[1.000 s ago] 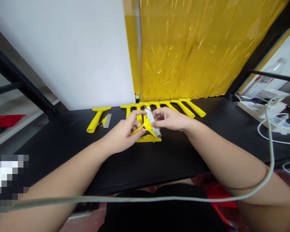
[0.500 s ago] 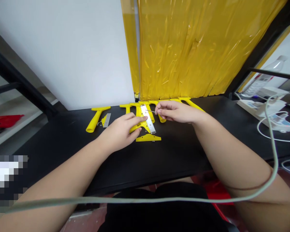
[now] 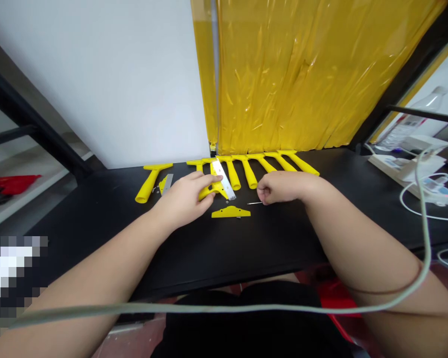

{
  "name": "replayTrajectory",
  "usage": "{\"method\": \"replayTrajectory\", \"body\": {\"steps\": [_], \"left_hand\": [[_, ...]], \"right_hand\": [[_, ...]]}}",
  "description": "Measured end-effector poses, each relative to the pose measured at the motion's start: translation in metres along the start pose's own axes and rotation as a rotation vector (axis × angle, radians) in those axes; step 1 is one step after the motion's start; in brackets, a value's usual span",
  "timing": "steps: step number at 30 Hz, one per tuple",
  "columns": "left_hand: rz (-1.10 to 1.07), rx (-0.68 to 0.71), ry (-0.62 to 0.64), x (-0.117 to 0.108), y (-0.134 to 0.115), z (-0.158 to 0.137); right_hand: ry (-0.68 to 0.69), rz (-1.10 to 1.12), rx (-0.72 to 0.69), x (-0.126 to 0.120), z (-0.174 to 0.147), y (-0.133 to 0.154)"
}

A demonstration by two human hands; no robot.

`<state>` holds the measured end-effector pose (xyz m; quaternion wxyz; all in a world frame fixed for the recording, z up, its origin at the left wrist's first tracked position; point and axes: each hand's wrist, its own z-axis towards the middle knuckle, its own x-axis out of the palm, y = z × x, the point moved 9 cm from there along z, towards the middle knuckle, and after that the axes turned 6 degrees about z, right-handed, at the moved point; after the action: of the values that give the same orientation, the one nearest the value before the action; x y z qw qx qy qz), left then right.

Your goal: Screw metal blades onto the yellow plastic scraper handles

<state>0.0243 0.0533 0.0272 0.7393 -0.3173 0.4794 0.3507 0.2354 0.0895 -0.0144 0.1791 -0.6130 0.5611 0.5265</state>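
My left hand (image 3: pixel 188 199) is closed around a yellow plastic scraper (image 3: pixel 208 191), with a thumb or finger resting on its metal blade (image 3: pixel 224 180). The blade lies slanted across the scraper's wide head. In my right hand (image 3: pixel 271 188), fingers curled, is a thin metal rod (image 3: pixel 254 203); its tip points left, close to the tabletop, and the rest is hidden in the hand. Just in front of the held scraper lies a flat yellow cover plate (image 3: pixel 231 213) with holes. A tiny metal part (image 3: pixel 227 201) sits between plate and scraper.
Several yellow handles (image 3: pixel 250 174) line the back of the black table (image 3: pixel 209 253). At left are another handle (image 3: pixel 147 186) and a small blade piece (image 3: pixel 167 184). A power strip (image 3: pixel 406 184) and bottle (image 3: pixel 410 122) stand right. A pale cable (image 3: pixel 224 309) crosses in front.
My right hand has moved down and to the right, taking the rod's tip off the blade to near the tabletop. My left hand still holds the scraper, almost in place.
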Motion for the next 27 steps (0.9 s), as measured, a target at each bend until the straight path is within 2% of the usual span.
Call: {"method": "replayTrajectory", "body": {"steps": [3, 7, 10, 14, 21, 24, 27], "left_hand": [[-0.001, -0.015, -0.006, -0.001, 0.001, 0.0], [-0.004, -0.025, -0.047, -0.006, 0.003, 0.001], [-0.015, -0.037, -0.103, -0.011, 0.006, 0.001], [-0.019, -0.045, -0.16, -0.014, 0.009, 0.001], [0.012, -0.049, -0.224, -0.023, 0.014, 0.001], [0.022, -0.056, -0.253, -0.028, 0.018, 0.001], [0.019, -0.047, -0.266, -0.03, 0.02, 0.002]], "right_hand": [[-0.052, -0.027, -0.012, -0.002, -0.002, 0.014], [-0.197, 0.035, -0.27, -0.006, -0.001, 0.049], [-0.189, 0.069, -0.369, 0.007, 0.005, 0.067], [-0.234, 0.053, -0.35, 0.018, 0.014, 0.076], [-0.302, 0.008, -0.412, 0.016, 0.014, 0.081], [-0.322, 0.036, -0.476, 0.007, 0.005, 0.081], [-0.349, 0.165, -0.614, -0.008, -0.01, 0.083]]}}
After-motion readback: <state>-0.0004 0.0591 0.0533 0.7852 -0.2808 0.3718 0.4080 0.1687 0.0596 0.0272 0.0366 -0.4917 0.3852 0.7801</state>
